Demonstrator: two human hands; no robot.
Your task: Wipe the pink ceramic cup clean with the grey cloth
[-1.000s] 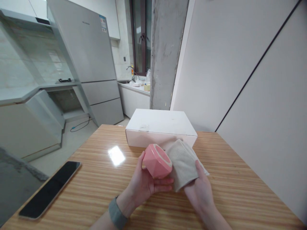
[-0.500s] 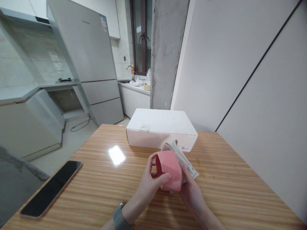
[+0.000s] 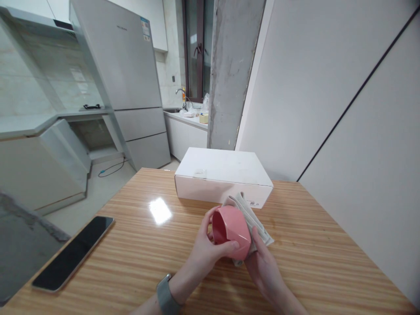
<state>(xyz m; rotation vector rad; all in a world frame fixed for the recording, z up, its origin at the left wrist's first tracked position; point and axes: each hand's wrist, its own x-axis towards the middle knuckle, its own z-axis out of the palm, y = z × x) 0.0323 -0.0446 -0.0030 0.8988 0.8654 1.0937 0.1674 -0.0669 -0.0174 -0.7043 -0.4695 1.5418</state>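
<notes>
Tilted on its side, a glossy pink cup (image 3: 236,227) with faceted walls has its opening toward the left. My left hand (image 3: 215,245) grips it by the rim, thumb on the outer wall and fingers around the far side. A folded pale grey cloth (image 3: 254,221) lies against the cup's right side and base. My right hand (image 3: 264,258) is closed on this cloth, pressing it to the cup; some of its fingers are hidden beneath. Both hands are just above the table, in front of the white box.
A closed white box (image 3: 223,168) stands on the wooden table (image 3: 131,262) beyond the hands. A black-screened phone (image 3: 74,253) lies at the table's left edge. Behind are a fridge (image 3: 127,65), a sink counter (image 3: 185,124) and a white wall (image 3: 321,78) at right.
The cup has turned slightly in my left hand, so more of its inside shows. The cloth stays against it. The whole view has shifted a little.
</notes>
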